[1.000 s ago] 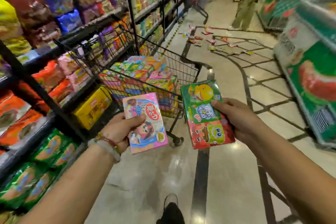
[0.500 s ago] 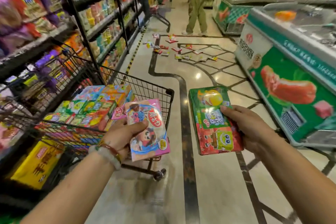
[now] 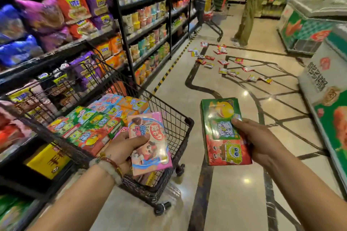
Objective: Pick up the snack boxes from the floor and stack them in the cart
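Note:
My left hand (image 3: 124, 148) grips a pink snack box (image 3: 150, 148) by its left edge, above the near right corner of the black wire cart (image 3: 178, 131). My right hand (image 3: 257, 140) holds a green and red snack box (image 3: 223, 133) by its right side, over the floor to the right of the cart. Several colourful snack boxes (image 3: 97, 124) lie stacked inside the cart. More snack boxes (image 3: 223, 62) lie scattered on the floor farther down the aisle.
Shelves of bagged snacks and cup noodles (image 3: 75, 24) line the left side. Chest freezers (image 3: 323, 84) stand on the right. A person (image 3: 247, 9) stands beyond the scattered boxes beside another cart (image 3: 212, 22). A black curved line runs along the glossy floor.
The view has swung and moved closer, so the cart now sits under my left hand. Both hands keep hold of their boxes.

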